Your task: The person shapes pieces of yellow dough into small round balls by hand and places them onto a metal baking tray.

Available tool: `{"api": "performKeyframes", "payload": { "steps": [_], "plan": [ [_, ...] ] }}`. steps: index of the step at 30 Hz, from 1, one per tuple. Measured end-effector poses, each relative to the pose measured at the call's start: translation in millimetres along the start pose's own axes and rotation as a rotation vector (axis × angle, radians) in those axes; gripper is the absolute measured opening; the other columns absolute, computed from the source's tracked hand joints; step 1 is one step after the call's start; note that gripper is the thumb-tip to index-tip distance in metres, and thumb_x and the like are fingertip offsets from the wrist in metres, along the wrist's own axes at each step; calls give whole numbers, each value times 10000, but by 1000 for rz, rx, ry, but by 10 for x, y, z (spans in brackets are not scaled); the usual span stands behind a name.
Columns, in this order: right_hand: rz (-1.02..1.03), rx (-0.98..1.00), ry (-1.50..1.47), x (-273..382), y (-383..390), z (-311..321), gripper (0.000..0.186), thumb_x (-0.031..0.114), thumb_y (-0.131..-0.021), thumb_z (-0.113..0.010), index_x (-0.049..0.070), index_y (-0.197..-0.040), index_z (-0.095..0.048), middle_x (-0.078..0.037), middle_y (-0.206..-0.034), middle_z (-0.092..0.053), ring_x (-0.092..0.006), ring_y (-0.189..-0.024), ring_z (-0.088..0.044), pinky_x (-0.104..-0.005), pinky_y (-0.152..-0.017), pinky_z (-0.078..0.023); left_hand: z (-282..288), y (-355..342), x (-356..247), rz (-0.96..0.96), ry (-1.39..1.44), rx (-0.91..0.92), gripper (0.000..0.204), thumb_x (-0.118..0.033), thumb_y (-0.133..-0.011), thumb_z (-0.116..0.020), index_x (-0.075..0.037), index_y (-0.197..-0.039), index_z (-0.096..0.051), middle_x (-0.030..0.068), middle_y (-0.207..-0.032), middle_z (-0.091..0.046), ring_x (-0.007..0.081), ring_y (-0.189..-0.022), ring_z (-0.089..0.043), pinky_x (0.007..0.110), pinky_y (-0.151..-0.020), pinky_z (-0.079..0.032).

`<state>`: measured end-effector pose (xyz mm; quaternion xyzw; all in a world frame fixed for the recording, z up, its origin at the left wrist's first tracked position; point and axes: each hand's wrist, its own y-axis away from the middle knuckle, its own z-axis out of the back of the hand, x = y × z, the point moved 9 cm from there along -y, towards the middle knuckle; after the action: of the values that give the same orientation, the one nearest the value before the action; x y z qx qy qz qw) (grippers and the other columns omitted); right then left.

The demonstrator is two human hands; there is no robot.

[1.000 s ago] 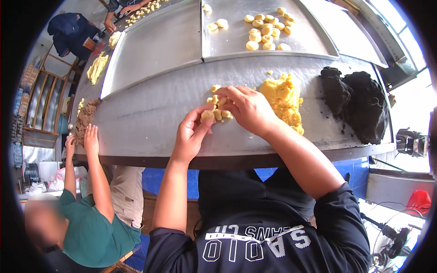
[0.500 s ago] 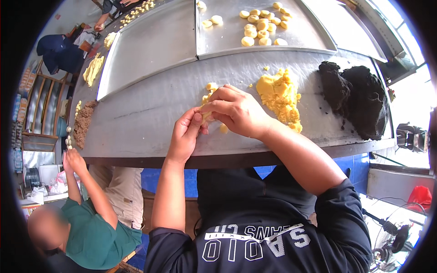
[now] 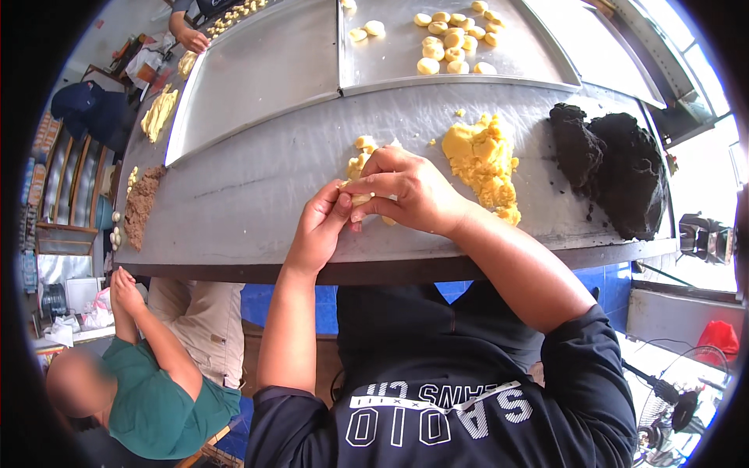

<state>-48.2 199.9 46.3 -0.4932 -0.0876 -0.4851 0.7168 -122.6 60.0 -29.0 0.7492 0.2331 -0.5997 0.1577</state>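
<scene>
Between my hands is a small piece of pale yellow dough (image 3: 361,200), partly covered by my fingers. My left hand (image 3: 318,225) is closed on its left side, thumb and fingers pinching it. My right hand (image 3: 415,192) bends over the dough from above, thumb and fingertips gripping it. Just beyond them, small yellow lumps (image 3: 356,165) lie on the metal table (image 3: 257,207). Right of my right hand sits a crumbly yellow mound (image 3: 477,152). Farther right is a large black, dough-like mass (image 3: 628,171).
A metal tray (image 3: 261,74) lies at the far left. Beside it, another tray (image 3: 378,69) bears several round dough balls (image 3: 454,40). Pale dough (image 3: 160,115) and a brown crumbly mass (image 3: 143,209) line the left edge. A co-worker in green (image 3: 160,390) sits left; another person's hand (image 3: 192,39) reaches in beyond.
My right fingers have shifted slightly around the dough, showing more of it. The green-clad co-worker's hands have drawn down from the table edge. The far person's hand has moved right to the tray's corner.
</scene>
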Motion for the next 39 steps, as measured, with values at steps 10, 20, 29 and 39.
{"api": "performKeyframes", "payload": {
  "steps": [10, 20, 29, 39],
  "plan": [
    [-84, 25, -43, -12, 11, -40, 245, 260, -959, -884, 112, -1129, -788, -97, -1075, -725, -355, -985, -735, -483, -835, -618, -56, 1, -34, -5, -4, -22, 350, -384, -1234, -575, -53, -1214, -686, -4, -963, -647, 102, -823, -609, 285, -788, -538],
    [-112, -39, 25, -161, -6, 157, 245, 14, -992, -771, 32, -1218, -678, -169, -1121, -722, -433, -1055, -735, -490, -899, -616, -36, 28, -86, -52, -174, -134, 321, -293, -1222, -615, -19, -1355, -720, 9, -1010, -691, 91, -846, -605, 274, -795, -531],
    [-219, 46, -46, -122, -31, 99, 376, 119, -995, -823, 118, -1363, -744, -125, -1089, -745, -374, -984, -769, -468, -866, -651, 217, 47, 25, -10, -37, -190, 334, -299, -1165, -724, -17, -1345, -725, 46, -1102, -770, 129, -914, -687, 315, -856, -586],
    [-64, 54, -88, -28, 14, -56, 330, 233, -964, -878, 150, -1266, -775, -109, -1096, -720, -363, -1023, -753, -494, -870, -632, 37, -10, -33, 3, -72, -115, 360, -381, -1171, -707, -26, -1218, -742, -9, -1044, -740, 96, -901, -644, 289, -868, -561]
  ]
}}
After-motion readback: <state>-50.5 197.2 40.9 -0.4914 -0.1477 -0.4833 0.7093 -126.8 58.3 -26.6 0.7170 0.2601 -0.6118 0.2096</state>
